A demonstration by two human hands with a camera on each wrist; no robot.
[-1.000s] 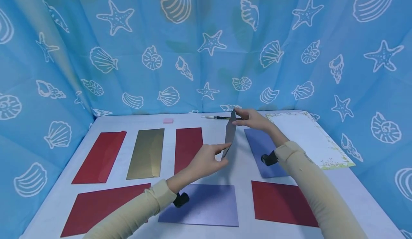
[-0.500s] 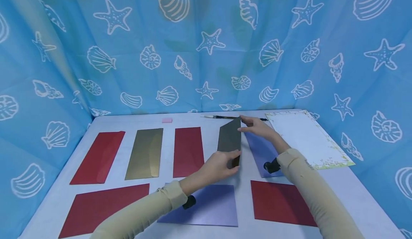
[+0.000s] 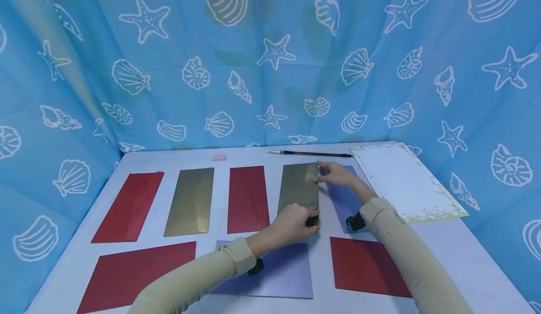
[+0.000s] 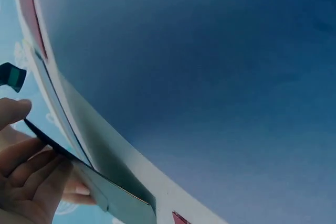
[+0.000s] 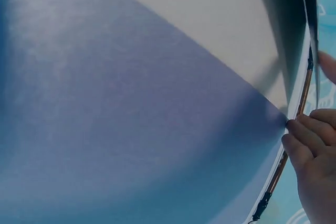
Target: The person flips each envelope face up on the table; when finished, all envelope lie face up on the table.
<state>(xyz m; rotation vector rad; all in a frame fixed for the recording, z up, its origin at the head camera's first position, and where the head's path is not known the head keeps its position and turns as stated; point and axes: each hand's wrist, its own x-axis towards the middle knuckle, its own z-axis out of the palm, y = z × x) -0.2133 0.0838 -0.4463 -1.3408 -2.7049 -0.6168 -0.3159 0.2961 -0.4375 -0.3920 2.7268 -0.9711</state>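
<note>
A gold envelope (image 3: 297,186) is tilted low over the table in the head view, between a red envelope (image 3: 247,200) and a blue-violet one (image 3: 341,196). My left hand (image 3: 292,225) pinches its lower right edge. The right hand (image 3: 337,174) pinches the upper right corner, thumb and fingers on either face. In the left wrist view the left hand (image 4: 29,177) has its fingers behind the raised edge of the envelope (image 4: 118,198). The right wrist view shows the right hand (image 5: 317,150) beside the thin edge of the envelope (image 5: 311,14).
Around lie another gold envelope (image 3: 190,201), red envelopes at far left (image 3: 128,206), front left (image 3: 139,274) and front right (image 3: 367,264), and a blue-violet envelope (image 3: 283,276) in front. Behind are a pink eraser-like block (image 3: 219,157), a brush (image 3: 313,153) and a bordered sheet (image 3: 401,178).
The gold envelope, almost edge-on a second ago, has turned and come down, so its broad face now shows. Both hands have moved lower and slightly right with it, and the brush is uncovered.
</note>
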